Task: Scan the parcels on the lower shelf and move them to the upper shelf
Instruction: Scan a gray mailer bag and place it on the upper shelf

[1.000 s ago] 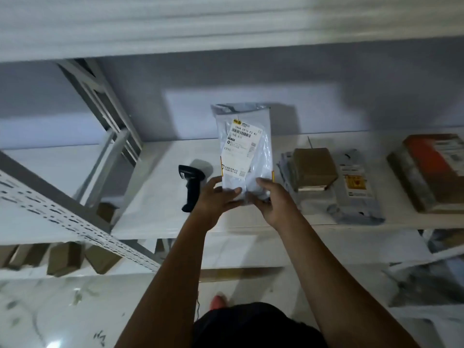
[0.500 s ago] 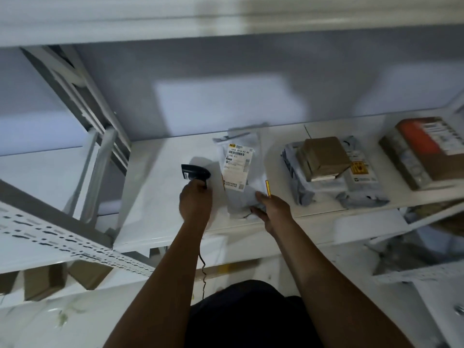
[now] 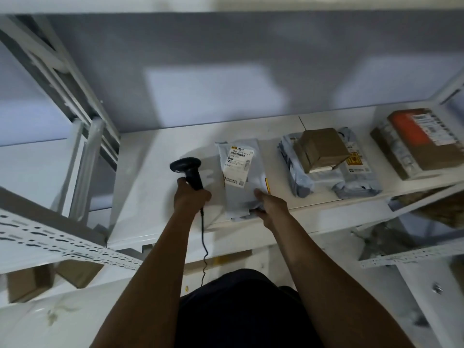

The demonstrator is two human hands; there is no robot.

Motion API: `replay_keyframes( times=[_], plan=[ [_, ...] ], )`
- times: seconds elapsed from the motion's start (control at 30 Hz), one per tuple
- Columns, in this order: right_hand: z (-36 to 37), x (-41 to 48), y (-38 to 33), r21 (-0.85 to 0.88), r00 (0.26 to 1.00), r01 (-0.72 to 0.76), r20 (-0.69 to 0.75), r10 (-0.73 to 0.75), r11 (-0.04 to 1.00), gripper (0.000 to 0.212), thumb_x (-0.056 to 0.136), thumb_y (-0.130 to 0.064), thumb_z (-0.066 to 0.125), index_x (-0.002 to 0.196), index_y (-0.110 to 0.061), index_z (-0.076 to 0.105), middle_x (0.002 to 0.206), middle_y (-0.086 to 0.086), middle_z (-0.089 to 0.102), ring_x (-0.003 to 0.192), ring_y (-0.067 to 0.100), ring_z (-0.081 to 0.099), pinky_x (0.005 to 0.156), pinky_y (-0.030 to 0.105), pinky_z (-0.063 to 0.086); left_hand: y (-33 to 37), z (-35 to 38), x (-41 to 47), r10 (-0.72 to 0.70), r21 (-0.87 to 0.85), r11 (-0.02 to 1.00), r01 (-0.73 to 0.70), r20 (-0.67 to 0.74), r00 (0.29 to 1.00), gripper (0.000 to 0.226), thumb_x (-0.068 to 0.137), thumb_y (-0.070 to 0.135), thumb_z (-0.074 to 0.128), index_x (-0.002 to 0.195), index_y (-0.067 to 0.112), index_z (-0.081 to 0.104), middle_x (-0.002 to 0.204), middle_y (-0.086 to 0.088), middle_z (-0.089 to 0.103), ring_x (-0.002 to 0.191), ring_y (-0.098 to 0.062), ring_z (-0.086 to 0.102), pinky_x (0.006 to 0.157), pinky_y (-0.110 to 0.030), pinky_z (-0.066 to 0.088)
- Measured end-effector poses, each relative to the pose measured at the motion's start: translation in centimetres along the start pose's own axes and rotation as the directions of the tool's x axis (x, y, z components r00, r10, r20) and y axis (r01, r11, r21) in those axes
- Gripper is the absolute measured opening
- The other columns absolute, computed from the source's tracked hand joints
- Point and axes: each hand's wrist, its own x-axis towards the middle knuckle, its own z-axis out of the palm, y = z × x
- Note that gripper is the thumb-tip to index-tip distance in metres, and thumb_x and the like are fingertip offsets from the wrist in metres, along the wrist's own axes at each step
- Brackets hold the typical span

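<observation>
Left hand [image 3: 191,195] grips scanner [image 3: 188,171] — seemingly.

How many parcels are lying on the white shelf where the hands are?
4, maybe more hidden: a white plastic mailer bag under the right hand, a grey plastic bag beside it, a small brown cardboard box on that bag, and a big brown-and-orange box far right.

Count on the shelf [image 3: 155,197]: three poly mailer bags [image 3: 241,177] [image 3: 296,169] [image 3: 356,172], two cardboard boxes [image 3: 321,149] [image 3: 419,141]. Plus one barcode scanner [image 3: 188,172]. Two more brown boxes [image 3: 30,282] [image 3: 77,271] sit lower left.
</observation>
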Motion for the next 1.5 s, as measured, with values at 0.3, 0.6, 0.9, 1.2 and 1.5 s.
replay_keyframes(
  times=[0.3,0.6,0.9,1.2,1.5],
  plan=[
    [0.1,-0.5,-0.5,-0.017,1.000,-0.007,0.025,0.007,1.000,0.039,0.090,-0.006,0.075,0.121,0.004,0.055,0.113,0.017,0.055,0.086,0.030,0.057,0.088,0.051,0.055,3.9,-2.2,-2.5,0.212,-0.550,0.819,0.164,0.555,0.805,0.061,0.080,0.008,0.079,0.135,0.013,0.054,0.104,-0.008,0.077,0.097,-0.025,0.074,0.092,-0.042,0.058],
    [0.4,0.4,-0.3,-0.145,1.000,-0.012,-0.024,0.008,0.989,0.056,0.088,-0.020,0.079,0.130,0.006,0.053,0.087,0.007,0.053,0.066,0.023,0.058,0.096,0.053,0.056,8.0,-3.4,-4.4,0.356,-0.478,0.877,-0.047,0.582,0.731,0.041,0.079,0.023,0.073,0.119,0.016,0.066,0.100,-0.003,0.075,0.083,-0.018,0.071,0.082,-0.035,0.057],
    [0.5,1.6,-0.4,-0.191,0.999,-0.024,-0.029,0.019,0.981,0.063,0.086,-0.026,0.081,0.132,0.004,0.049,0.092,0.008,0.053,0.071,0.022,0.056,0.097,0.050,0.056,9.4,-4.2,-4.6,0.405,-0.444,0.886,-0.134,0.603,0.687,0.046,0.078,0.017,0.071,0.123,0.014,0.062,0.101,-0.003,0.077,0.087,-0.020,0.074,0.082,-0.040,0.060],
    [0.5,2.0,-0.3,-0.168,1.000,-0.013,-0.011,0.012,0.986,0.068,0.082,-0.022,0.085,0.135,0.004,0.051,0.129,0.014,0.053,0.097,0.028,0.056,0.093,0.049,0.058,9.9,-4.4,-4.2,0.419,-0.443,0.885,-0.145,0.618,0.665,0.093,0.044,0.044,0.103,0.122,0.013,0.064,0.104,-0.006,0.077,0.088,-0.021,0.074,0.081,-0.040,0.062],
    [0.4,2.2,-0.5,-0.177,0.999,-0.033,-0.017,0.030,0.984,0.064,0.086,-0.021,0.081,0.136,0.003,0.048,0.125,0.014,0.050,0.069,0.019,0.051,0.098,0.050,0.055,10.0,-4.5,-4.4,0.432,-0.454,0.878,-0.150,0.620,0.655,0.073,0.057,0.039,0.093,0.119,0.011,0.066,0.101,-0.005,0.076,0.086,-0.020,0.073,0.083,-0.042,0.059]
  ],
)
